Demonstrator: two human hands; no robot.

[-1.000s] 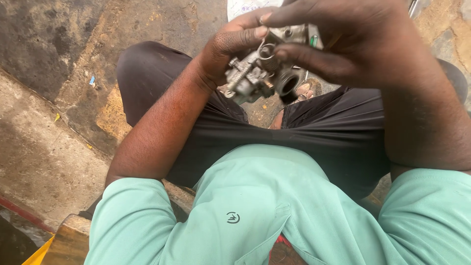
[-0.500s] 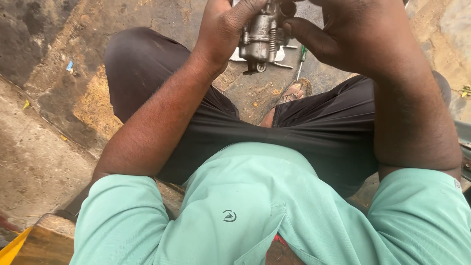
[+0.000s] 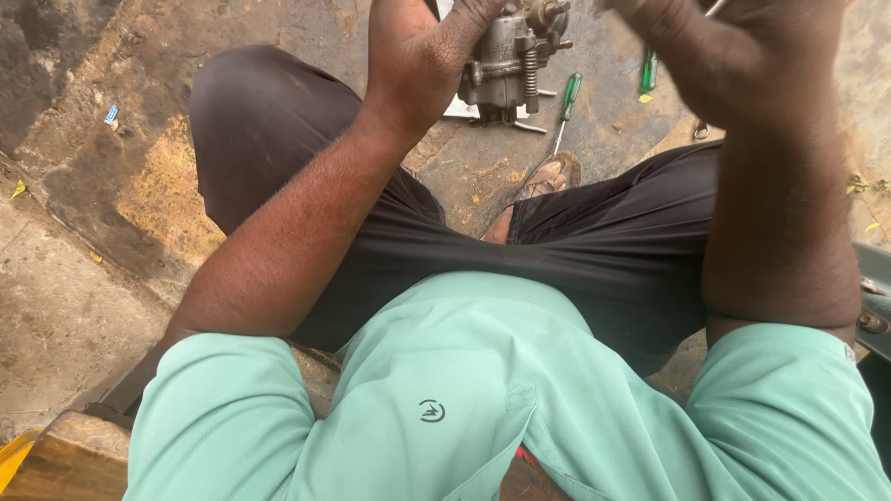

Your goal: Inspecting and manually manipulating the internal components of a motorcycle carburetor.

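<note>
Scene: a seated person in a green shirt (image 3: 483, 399) and dark trousers (image 3: 594, 250), seen from above, both forearms raised over the lap
Left hand: the left hand (image 3: 422, 56) is closed around a grey metal carburettor (image 3: 510, 56), gripping it from its left side, at the top of the frame between the knees
Carburettor: held up in the air above the ground, roughly upright; a coiled spring and small screws show on its right face; its top is cut off by the frame edge
Right hand: the right hand (image 3: 733, 56) is lifted at the top right, just beside the carburettor, back of the hand to the camera; whether it is touching the part, and whether its fingers are curled or spread, cannot be told; a thin pale rod tip pokes out past it at the frame's top edge
Ground: stained concrete (image 3: 83, 232) with yellow patches and scattered bits of litter
Tools: two green-handled screwdrivers lie on the ground beyond the knees, one (image 3: 568, 97) below the carburettor, the other (image 3: 649, 70) nearer the right hand; a white sheet (image 3: 459, 109) lies partly hidden under the carburettor
Foot: a sandalled foot (image 3: 548, 181) rests on the ground between the legs, near the first screwdriver's tip
Edges: a wooden block (image 3: 65, 459) sits at the lower left corner
</note>
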